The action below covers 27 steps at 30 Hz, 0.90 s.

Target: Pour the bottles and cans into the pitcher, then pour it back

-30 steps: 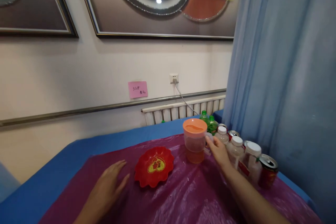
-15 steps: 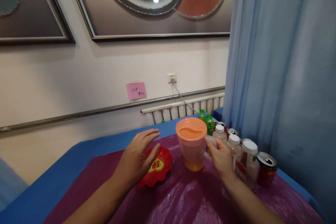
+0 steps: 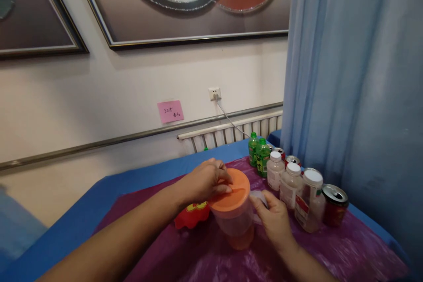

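Note:
A clear plastic pitcher [image 3: 235, 228] with an orange lid [image 3: 238, 200] stands tilted slightly over the purple plastic sheet; whether its base touches the sheet I cannot tell. Amber liquid shows low inside it. My right hand [image 3: 275, 222] is closed around the pitcher's handle [image 3: 259, 197]. On top of the lid, my left hand [image 3: 207, 179] has its fingers closed on the raised grip. Behind the pitcher and my left forearm, a red scalloped dish [image 3: 191, 220] with a yellow pattern is partly hidden.
To the right stand white-capped clear bottles [image 3: 309, 205], several drink cans [image 3: 335, 202] and two green bottles [image 3: 262, 158]. The purple sheet [image 3: 360, 246] covers part of a blue table [image 3: 132, 179]. A blue curtain [image 3: 330, 75] hangs on the right; a radiator [image 3: 231, 132] is behind.
The pitcher has come nearer to me and slightly left, with my right hand still on its handle. My left hand has moved right from over the red dish and closed on the lid.

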### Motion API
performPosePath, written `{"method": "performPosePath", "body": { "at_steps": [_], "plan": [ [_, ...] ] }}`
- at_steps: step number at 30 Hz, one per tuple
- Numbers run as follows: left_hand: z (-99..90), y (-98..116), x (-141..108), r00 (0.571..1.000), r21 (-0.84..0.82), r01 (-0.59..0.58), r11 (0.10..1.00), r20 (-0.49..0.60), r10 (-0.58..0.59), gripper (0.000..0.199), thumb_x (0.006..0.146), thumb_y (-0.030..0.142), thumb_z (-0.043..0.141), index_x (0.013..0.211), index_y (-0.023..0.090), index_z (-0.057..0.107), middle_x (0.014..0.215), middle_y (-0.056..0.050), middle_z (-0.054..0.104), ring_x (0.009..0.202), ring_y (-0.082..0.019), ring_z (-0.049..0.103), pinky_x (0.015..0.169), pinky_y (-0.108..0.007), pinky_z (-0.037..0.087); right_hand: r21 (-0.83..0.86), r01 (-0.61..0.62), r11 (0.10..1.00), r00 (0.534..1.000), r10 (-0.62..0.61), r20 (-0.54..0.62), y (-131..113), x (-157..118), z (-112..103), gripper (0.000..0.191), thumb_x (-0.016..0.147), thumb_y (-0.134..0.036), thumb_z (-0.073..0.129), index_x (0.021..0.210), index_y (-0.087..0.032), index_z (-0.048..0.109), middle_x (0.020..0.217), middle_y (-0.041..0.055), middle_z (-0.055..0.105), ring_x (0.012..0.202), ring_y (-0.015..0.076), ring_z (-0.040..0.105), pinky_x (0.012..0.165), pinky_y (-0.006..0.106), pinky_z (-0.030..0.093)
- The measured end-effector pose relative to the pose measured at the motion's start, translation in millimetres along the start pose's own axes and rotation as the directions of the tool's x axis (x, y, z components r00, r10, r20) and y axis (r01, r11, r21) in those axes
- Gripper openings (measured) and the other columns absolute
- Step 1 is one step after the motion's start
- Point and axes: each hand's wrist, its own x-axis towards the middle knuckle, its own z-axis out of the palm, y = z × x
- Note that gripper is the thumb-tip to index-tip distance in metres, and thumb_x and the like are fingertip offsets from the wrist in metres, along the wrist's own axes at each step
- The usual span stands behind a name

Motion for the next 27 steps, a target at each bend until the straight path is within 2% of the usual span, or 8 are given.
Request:
{"method": "performPosePath", "body": {
  "at_steps": [4,7,9,16,19,23,27],
  "plan": [
    [5.9,2,6,1.0,0.082,-0.011,0.997,0.014,0.01,0.016,0.086,0.029,0.074,0.101,0.024,0.076,0.102,-0.004,0.068,0.097,-0.021,0.058,0.083,-0.031,0.042,-0.034,0.042,0.999,0.998,-0.044,-0.045,2,1,-3,0.047,0.078,-0.057,0.068,0.059,-0.023,0.042,0.057,-0.0069,0.035,0.054,0.0112,0.035,0.048,0.022,0.032],
    [11.4,2,9,0.998,0.169,-0.061,0.984,0.004,0.062,0.007,0.088,0.027,0.071,0.091,0.021,0.073,0.103,-0.004,0.069,0.095,-0.021,0.057,0.083,-0.033,0.04,-0.092,0.091,0.992,0.994,-0.096,-0.047,6,1,-6,0.045,0.081,-0.055,0.066,0.06,-0.023,0.042,0.056,-0.0069,0.036,0.053,0.0112,0.036,0.048,0.022,0.032],
    [14.2,0,10,0.995,0.187,-0.101,0.977,-0.008,0.104,0.008,0.091,0.026,0.067,0.087,0.02,0.07,0.102,-0.004,0.068,0.094,-0.02,0.056,0.082,-0.033,0.039,-0.117,0.123,0.985,0.991,-0.128,-0.036,10,1,-8,0.043,0.083,-0.053,0.064,0.061,-0.023,0.043,0.057,-0.0068,0.038,0.054,0.0112,0.038,0.048,0.021,0.032],
    [13.1,-5,8,0.996,-0.029,-0.091,0.995,-0.007,0.091,0.01,0.089,0.021,0.058,0.085,0.018,0.067,0.103,-0.007,0.064,0.091,-0.018,0.058,0.077,-0.028,0.045,-0.149,0.162,0.975,0.986,-0.164,-0.002,21,4,-10,0.04,0.086,-0.051,0.064,0.064,-0.022,0.048,0.056,-0.0064,0.043,0.052,0.0119,0.042,0.049,0.022,0.034],
    [10.7,-2,7,0.997,-0.024,-0.081,0.996,-0.013,0.081,0.01,0.089,0.021,0.058,0.084,0.018,0.066,0.104,-0.007,0.065,0.092,-0.018,0.058,0.078,-0.029,0.045,-0.148,0.133,0.98,0.989,-0.141,-0.04,21,2,-7,0.04,0.086,-0.054,0.064,0.065,-0.022,0.051,0.056,-0.0059,0.046,0.054,0.0129,0.043,0.05,0.023,0.035],
    [9.8,2,6,0.999,0.036,-0.045,0.998,0.01,0.045,0.013,0.092,0.022,0.054,0.084,0.019,0.065,0.105,-0.006,0.065,0.085,-0.017,0.058,0.071,-0.028,0.043,-0.134,0.103,0.986,0.994,-0.107,-0.025,21,-1,-5,0.041,0.087,-0.057,0.062,0.068,-0.021,0.055,0.059,-0.0049,0.049,0.055,0.0136,0.045,0.052,0.023,0.037],
    [9.9,0,6,0.997,-0.046,-0.069,0.997,0.026,0.071,0.011,0.09,0.021,0.055,0.088,0.019,0.065,0.108,-0.007,0.065,0.087,-0.017,0.059,0.075,-0.028,0.045,-0.107,0.087,0.99,0.996,-0.09,-0.023,22,-1,-5,0.042,0.086,-0.057,0.064,0.066,-0.021,0.053,0.057,-0.0054,0.048,0.054,0.0135,0.045,0.051,0.023,0.036]
  ]
}}
